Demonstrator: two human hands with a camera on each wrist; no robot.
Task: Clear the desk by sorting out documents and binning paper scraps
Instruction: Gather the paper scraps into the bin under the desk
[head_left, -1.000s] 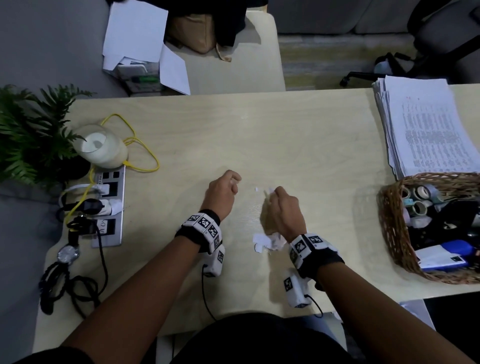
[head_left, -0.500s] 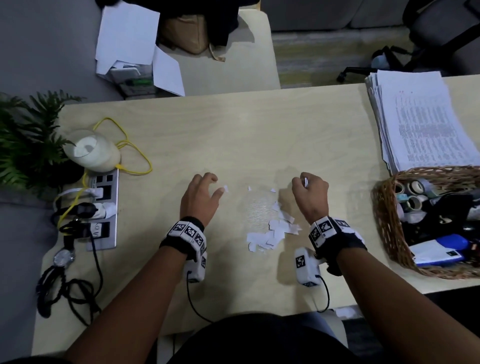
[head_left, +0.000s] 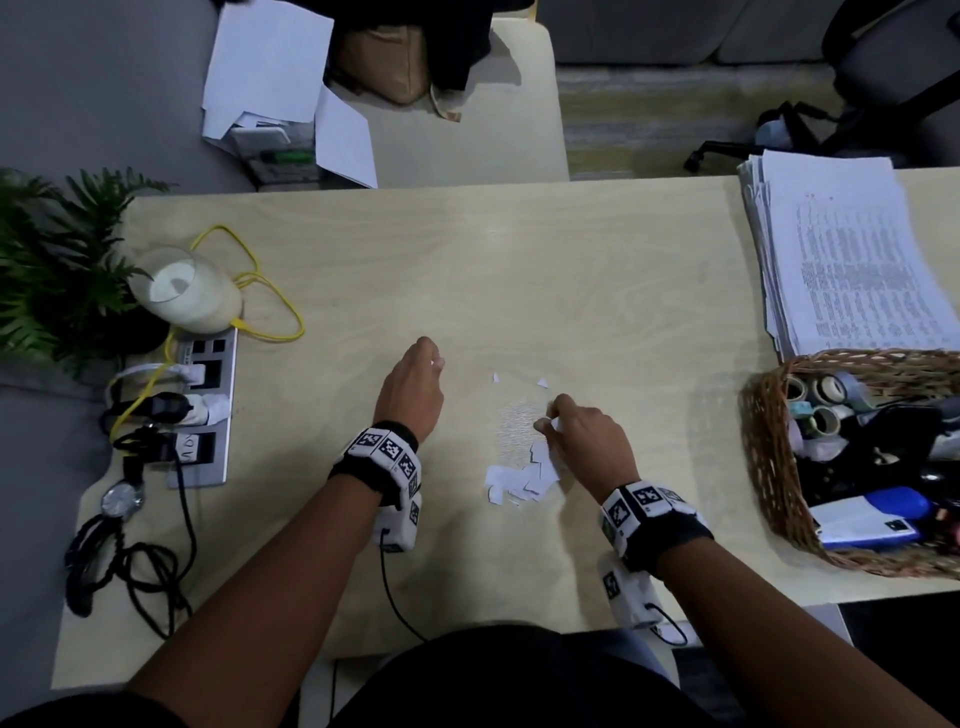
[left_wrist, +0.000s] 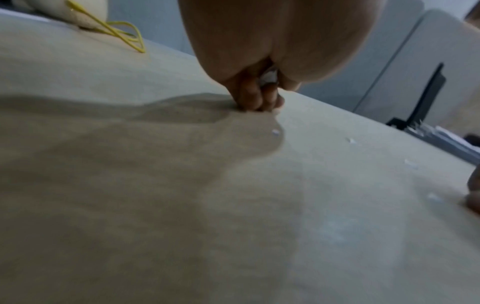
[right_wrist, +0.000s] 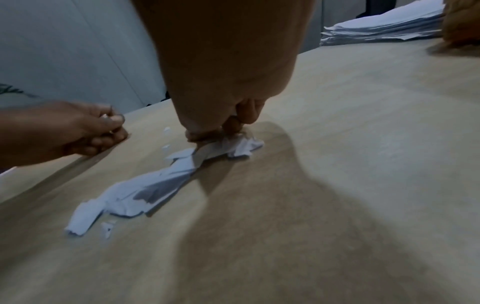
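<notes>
White scraps (head_left: 519, 480) pinched by right hand (head_left: 587, 441); left hand (head_left: 410, 389), knuckles up, pinches one.

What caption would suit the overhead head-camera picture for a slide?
Right hand pinches paper scraps from a small pile mid-desk while the left hand grips a scrap.

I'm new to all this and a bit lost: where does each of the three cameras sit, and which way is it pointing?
Head: worn on the head, looks down on the desk; shows both forearms, left hand and right hand.
Left wrist: under the left wrist, looks along the palm low over the desk; its fingers hold a paper bit.
Right wrist: under the right wrist, looks at its fingers on the paper scraps; the left hand shows too.
Shared: head and right wrist both show the scraps and the document stack.
</notes>
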